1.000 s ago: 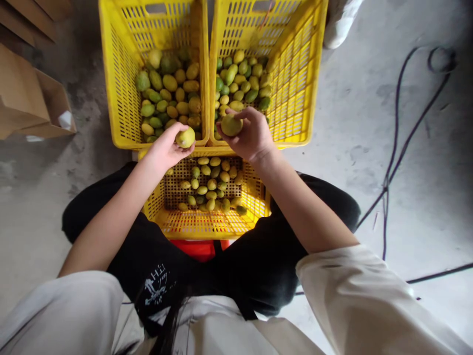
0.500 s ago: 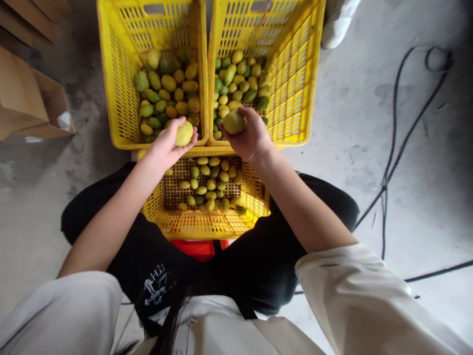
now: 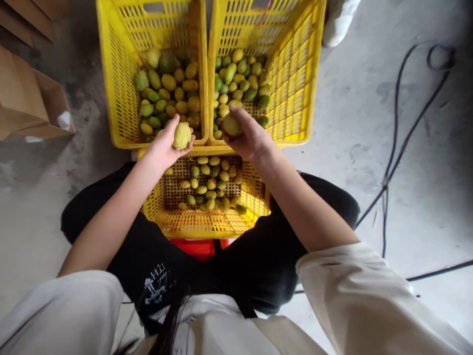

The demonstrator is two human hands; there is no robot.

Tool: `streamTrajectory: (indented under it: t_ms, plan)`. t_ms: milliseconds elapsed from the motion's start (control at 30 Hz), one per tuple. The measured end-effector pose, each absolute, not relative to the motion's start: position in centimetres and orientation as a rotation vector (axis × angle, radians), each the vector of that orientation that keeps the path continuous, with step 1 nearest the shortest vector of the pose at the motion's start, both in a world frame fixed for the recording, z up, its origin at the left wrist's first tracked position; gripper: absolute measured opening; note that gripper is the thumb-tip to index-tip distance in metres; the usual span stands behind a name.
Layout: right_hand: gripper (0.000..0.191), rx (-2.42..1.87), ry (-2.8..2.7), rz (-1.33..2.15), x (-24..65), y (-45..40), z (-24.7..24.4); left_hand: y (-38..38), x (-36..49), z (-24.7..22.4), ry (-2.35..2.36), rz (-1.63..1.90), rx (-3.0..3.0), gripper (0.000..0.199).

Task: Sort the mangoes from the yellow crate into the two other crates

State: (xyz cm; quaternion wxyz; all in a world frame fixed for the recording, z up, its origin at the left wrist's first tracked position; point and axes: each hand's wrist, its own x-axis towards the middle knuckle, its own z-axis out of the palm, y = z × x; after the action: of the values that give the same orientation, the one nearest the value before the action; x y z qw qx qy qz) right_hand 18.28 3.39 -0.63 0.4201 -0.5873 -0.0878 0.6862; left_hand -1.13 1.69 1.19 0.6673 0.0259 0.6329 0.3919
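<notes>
A yellow-green lemon [image 3: 182, 136] rests in my left hand [image 3: 167, 144], the thumb along its upper side and the fingers curled beneath. My right hand [image 3: 250, 134] grips a second, duller lemon [image 3: 232, 124]. Both hands hover over the near rims of two yellow plastic crates. Many green and yellow lemons lie in the left crate [image 3: 118, 88], and smaller-looking ones fill part of the right crate [image 3: 295, 84]. Between my knees sits a third yellow crate [image 3: 210, 229], with more small lemons spread on its perforated floor.
Cardboard boxes [image 3: 25, 98] stand on the floor at the left. A black cable [image 3: 396, 162] loops across the concrete floor at the right. Beyond the right crate is a white shoe [image 3: 337, 24]. Something red [image 3: 195, 250] shows under the near crate.
The lemon in my left hand has turned and shifted slightly left. My right hand and its lemon have moved a little left and tilted. The crates stay where they were.
</notes>
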Motion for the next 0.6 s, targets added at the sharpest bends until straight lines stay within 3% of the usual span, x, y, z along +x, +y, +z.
streamTrajectory:
  t_ms: [100,233,367,600]
  plan:
    - [0.033,-1.482,-0.232,1.746,18.4,3.6,-1.3,1.5,-1.2,1.3,1.441,0.886,0.086,0.036]
    - [0.029,-1.452,-0.160,1.737,18.6,3.8,-1.1,1.7,-1.2,1.2,1.454,0.931,0.069,0.028]
    - [0.016,-1.444,-0.018,1.818,18.2,3.7,0.5,2.1,-1.4,0.8,1.477,0.931,0.049,0.032]
    - [0.033,-1.450,-0.154,1.819,18.4,3.2,1.0,2.2,-2.0,0.2,1.435,0.850,0.045,0.040]
